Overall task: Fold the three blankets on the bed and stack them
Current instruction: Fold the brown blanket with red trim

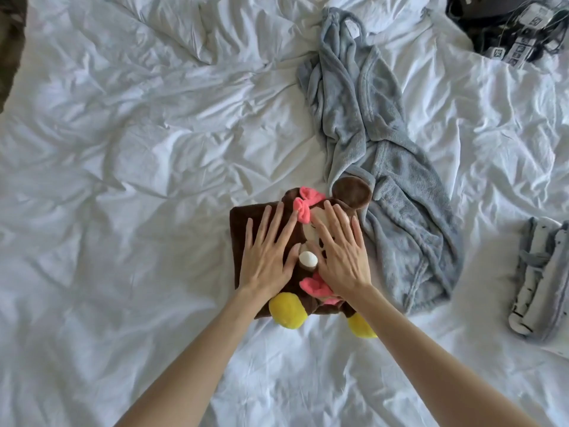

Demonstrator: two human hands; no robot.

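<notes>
White rumpled bedding covers the bed across the whole view; the surface is soft and creased.

Hands: left hand and right hand both lie flat, palms down, with fingers straight and spread. Neither grips anything. Both press on the brown blanket.

Brown blanket: directly under both hands, folded to a compact square. It is plush, and a round ear sticks out past the right fingertips.

Step, as judged: the fold of the first blanket is done and it is being flattened. One of three is finished, and stacking is not yet begun.

Grey blanket: just right of the right hand and running on beyond its fingertips. It is unfolded, bunched in a long crumpled strip. It touches the brown blanket, and the ear lies on it.

Patterned blanket: well apart to the right of the right hand, at the view's edge, in a narrow bundle. Whether it is folded or merely rolled I cannot tell.

Next move, judged: lift both hands, take the grey blanket by an edge and spread it on bare bedding left of the left hand or beyond the fingertips. The fleece looks limp, and its corners are buried in the folds, so they must be found first. Pulling may drag the brown blanket, since the two touch.

Far beyond the right hand: dark gear with cables and tags. Far left of the left hand: a dark strip, unidentified.
</notes>
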